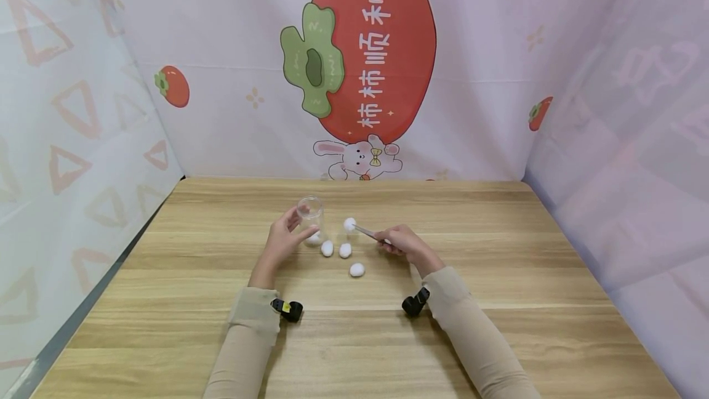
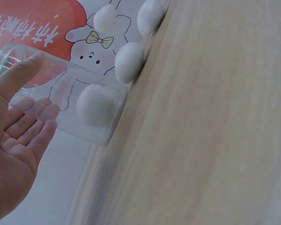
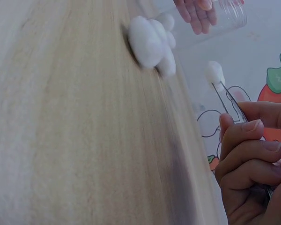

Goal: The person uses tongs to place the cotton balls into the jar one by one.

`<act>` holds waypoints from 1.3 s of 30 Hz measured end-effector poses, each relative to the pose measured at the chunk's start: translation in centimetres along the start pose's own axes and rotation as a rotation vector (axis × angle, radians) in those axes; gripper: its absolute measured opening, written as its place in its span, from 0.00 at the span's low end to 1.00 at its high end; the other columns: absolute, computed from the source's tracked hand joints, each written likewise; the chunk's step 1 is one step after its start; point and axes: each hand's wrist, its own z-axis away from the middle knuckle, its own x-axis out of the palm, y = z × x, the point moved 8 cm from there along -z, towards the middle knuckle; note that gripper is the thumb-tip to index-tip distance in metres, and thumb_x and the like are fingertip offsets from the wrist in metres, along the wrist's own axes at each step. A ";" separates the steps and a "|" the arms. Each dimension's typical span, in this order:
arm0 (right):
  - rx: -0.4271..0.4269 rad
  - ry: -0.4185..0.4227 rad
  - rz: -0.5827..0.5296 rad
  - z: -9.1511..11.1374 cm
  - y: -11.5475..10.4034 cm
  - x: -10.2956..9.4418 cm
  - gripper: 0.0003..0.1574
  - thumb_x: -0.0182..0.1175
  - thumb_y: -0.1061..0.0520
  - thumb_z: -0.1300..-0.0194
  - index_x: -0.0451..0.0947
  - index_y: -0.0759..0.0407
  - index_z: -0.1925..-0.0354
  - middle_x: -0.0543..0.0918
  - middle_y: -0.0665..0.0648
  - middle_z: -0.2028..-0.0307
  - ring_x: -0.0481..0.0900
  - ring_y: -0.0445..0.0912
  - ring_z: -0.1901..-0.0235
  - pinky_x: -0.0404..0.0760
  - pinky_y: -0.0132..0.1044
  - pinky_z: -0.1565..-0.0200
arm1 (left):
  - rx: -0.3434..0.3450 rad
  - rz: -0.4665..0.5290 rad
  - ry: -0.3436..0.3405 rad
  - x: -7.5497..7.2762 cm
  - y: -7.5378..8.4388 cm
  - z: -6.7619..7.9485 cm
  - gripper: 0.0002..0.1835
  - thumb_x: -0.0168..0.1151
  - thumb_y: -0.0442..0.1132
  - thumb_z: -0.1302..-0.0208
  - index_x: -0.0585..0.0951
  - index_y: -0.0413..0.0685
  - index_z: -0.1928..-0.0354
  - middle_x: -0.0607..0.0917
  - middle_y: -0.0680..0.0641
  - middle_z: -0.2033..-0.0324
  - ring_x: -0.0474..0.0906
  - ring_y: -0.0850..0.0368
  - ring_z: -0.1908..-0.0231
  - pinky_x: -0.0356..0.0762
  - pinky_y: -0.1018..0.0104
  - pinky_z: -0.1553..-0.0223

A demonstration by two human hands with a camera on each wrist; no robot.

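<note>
My left hand (image 1: 284, 240) holds a clear open-topped jar (image 2: 65, 105) upright on the table, thumb on one side and fingers on the other. Inside, at the bottom of the jar, lies one white cotton ball (image 2: 96, 105). My right hand (image 1: 402, 244) grips metal tweezers (image 3: 232, 104) between thumb and curled fingers. Their tips pinch another cotton ball (image 3: 214, 72), raised above the table to the right of the jar. Three loose cotton balls, among them the nearest one (image 1: 357, 270), lie on the table between the hands.
The wooden table (image 1: 354, 350) reaches back to a white cloth (image 1: 232, 122) printed with persimmons and a rabbit. Cloth walls also stand along the left and right sides. A small black camera sits on each wrist, over the beige sleeves (image 1: 465, 331).
</note>
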 end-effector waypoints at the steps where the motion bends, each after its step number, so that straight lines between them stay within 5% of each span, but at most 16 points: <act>1: -0.002 0.002 -0.001 0.0 -0.1 0.0 0.19 0.56 0.51 0.33 0.79 0.66 0.71 0.69 0.44 0.89 0.59 0.36 0.87 0.55 0.25 0.84 | -0.001 -0.001 -0.002 0.0 -0.1 0.0 0.42 0.69 0.42 0.42 0.61 0.39 0.29 0.69 0.33 0.33 0.66 0.39 0.31 0.66 0.55 0.27; 19: -0.035 -0.005 -0.017 0.6 -1.2 -0.3 0.19 0.55 0.53 0.33 0.77 0.71 0.67 0.68 0.44 0.89 0.59 0.36 0.86 0.54 0.26 0.83 | 0.010 0.017 -0.013 0.1 0.2 0.1 0.38 0.69 0.41 0.41 0.64 0.40 0.31 0.71 0.37 0.33 0.66 0.42 0.30 0.65 0.56 0.26; 25: -0.040 0.002 -0.013 1.1 -2.0 -0.3 0.16 0.55 0.54 0.33 0.78 0.65 0.71 0.68 0.44 0.88 0.60 0.35 0.87 0.56 0.24 0.83 | 0.008 0.009 -0.014 0.0 0.3 0.2 0.39 0.68 0.42 0.40 0.62 0.39 0.30 0.70 0.36 0.32 0.65 0.41 0.30 0.65 0.55 0.26; 36: -0.054 0.005 -0.005 1.4 -3.1 -0.5 0.19 0.55 0.52 0.32 0.77 0.70 0.67 0.68 0.44 0.88 0.60 0.35 0.85 0.56 0.23 0.83 | -0.016 0.023 -0.037 -0.1 3.4 1.8 0.38 0.65 0.35 0.39 0.60 0.32 0.30 0.68 0.31 0.33 0.63 0.37 0.30 0.62 0.52 0.25; 39: -0.065 0.007 0.012 1.4 -3.4 -0.6 0.20 0.54 0.52 0.32 0.77 0.70 0.68 0.68 0.44 0.88 0.60 0.36 0.85 0.56 0.24 0.83 | -0.020 0.029 -0.032 0.0 2.7 1.4 0.38 0.66 0.35 0.39 0.61 0.33 0.30 0.68 0.31 0.33 0.63 0.37 0.30 0.62 0.52 0.25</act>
